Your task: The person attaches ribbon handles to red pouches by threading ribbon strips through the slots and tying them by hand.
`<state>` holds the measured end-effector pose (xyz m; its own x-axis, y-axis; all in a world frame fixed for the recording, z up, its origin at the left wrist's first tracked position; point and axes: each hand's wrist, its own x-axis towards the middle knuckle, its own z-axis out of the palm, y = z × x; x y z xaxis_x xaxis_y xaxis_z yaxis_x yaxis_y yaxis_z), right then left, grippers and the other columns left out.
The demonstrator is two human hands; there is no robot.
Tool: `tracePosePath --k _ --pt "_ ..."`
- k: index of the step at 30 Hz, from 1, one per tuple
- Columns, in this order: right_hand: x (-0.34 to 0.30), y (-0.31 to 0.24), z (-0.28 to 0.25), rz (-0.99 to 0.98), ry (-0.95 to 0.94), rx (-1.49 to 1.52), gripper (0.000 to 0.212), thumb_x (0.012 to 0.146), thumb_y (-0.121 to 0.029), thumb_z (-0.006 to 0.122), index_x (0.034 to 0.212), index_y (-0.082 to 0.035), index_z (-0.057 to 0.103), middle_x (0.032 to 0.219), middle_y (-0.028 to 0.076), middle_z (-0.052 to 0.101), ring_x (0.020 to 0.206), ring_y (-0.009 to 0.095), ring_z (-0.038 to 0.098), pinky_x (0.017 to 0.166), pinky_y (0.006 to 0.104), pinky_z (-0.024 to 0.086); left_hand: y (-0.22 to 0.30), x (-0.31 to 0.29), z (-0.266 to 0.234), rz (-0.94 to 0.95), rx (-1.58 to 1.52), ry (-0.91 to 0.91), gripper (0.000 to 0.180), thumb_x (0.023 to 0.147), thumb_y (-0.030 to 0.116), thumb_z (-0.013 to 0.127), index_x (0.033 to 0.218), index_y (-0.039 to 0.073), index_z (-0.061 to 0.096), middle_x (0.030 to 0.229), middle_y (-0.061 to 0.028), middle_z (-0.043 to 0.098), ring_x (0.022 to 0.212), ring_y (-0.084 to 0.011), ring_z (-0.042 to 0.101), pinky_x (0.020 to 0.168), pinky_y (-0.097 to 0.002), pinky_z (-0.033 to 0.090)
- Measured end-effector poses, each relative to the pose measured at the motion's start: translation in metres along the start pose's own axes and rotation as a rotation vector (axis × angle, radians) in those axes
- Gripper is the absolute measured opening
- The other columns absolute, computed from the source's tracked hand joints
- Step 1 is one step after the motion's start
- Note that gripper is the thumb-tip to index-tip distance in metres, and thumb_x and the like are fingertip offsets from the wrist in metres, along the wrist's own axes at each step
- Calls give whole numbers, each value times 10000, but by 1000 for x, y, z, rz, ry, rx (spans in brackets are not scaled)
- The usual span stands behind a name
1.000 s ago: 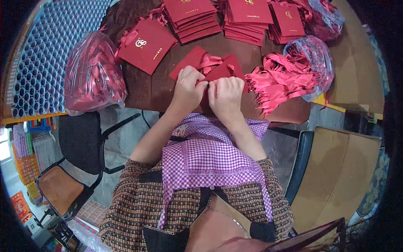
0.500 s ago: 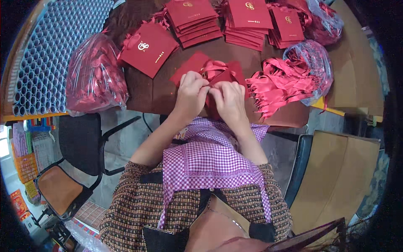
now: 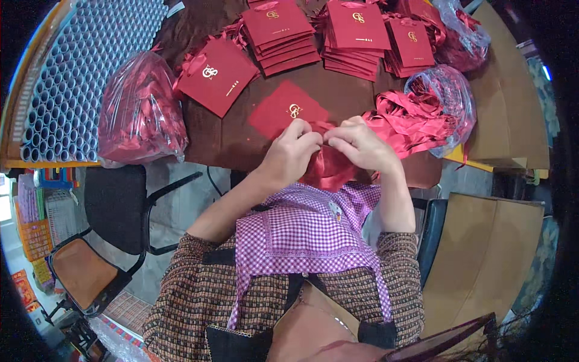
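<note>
Both of my hands are closed over a red paper gift bag (image 3: 329,168) near the table's front edge. Between my fingertips runs a red satin ribbon (image 3: 321,127) at the bag. My left hand (image 3: 292,152) pinches it from the left, fingertips bent inward. From the right, my right hand (image 3: 364,147) pinches with thumb and forefinger. The fingers hide much of the ribbon and the bag's upper part. Just beyond my hands lies a flat red bag (image 3: 283,107) with a gold emblem. A heap of loose red ribbons (image 3: 410,123) lies right of my right hand.
Stacks of red gift bags (image 3: 280,36) and another stack (image 3: 356,30) line the back of the brown-covered table (image 3: 208,139). A clear plastic sack of red ribbons (image 3: 142,111) stands left, beside a rack of white tubes (image 3: 78,84). Cardboard (image 3: 482,259) is at right.
My hands have moved apart, the right one shifting right. The bag under them has moved right and nearer, uncovering the flat bag's gold emblem beyond.
</note>
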<state>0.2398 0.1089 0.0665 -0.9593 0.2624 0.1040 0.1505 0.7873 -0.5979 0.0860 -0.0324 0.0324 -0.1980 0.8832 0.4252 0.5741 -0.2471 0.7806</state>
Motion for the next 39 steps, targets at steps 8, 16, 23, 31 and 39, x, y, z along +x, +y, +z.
tracePosePath --k 8,16,23,31,39 --pt "2 20 17 167 -104 480 189 863 -174 615 928 -16 696 819 99 657 801 224 612 783 332 455 -2 -6 3 -10 42 -45 88 812 18 642 897 10 619 903 -131 515 751 -263 588 661 -369 499" --pt "1 16 21 185 -55 549 193 841 -146 650 968 -10 701 844 93 673 843 209 631 777 331 472 -8 -9 0 -39 77 -87 121 821 2 649 940 -3 635 963 -133 519 825 -254 594 718 -329 496" --pt "-1 21 30 258 -53 707 178 875 -117 642 996 5 688 870 62 680 843 139 627 770 274 487 -8 -8 -1 -52 83 -106 135 810 -6 662 943 -3 637 962 -124 518 817 -225 605 707 -308 505" --pt "-3 17 36 274 6 705 169 893 -121 633 974 23 669 894 56 686 869 120 625 786 259 489 -11 -9 0 -10 109 -109 136 814 -2 656 949 2 639 966 -131 519 788 -237 616 699 -323 512" --pt "-6 16 37 144 47 436 176 876 -143 629 970 -6 689 857 83 685 852 192 632 790 323 469 -14 -11 2 8 123 -123 146 815 17 657 960 11 640 969 -131 528 796 -248 622 702 -338 512"
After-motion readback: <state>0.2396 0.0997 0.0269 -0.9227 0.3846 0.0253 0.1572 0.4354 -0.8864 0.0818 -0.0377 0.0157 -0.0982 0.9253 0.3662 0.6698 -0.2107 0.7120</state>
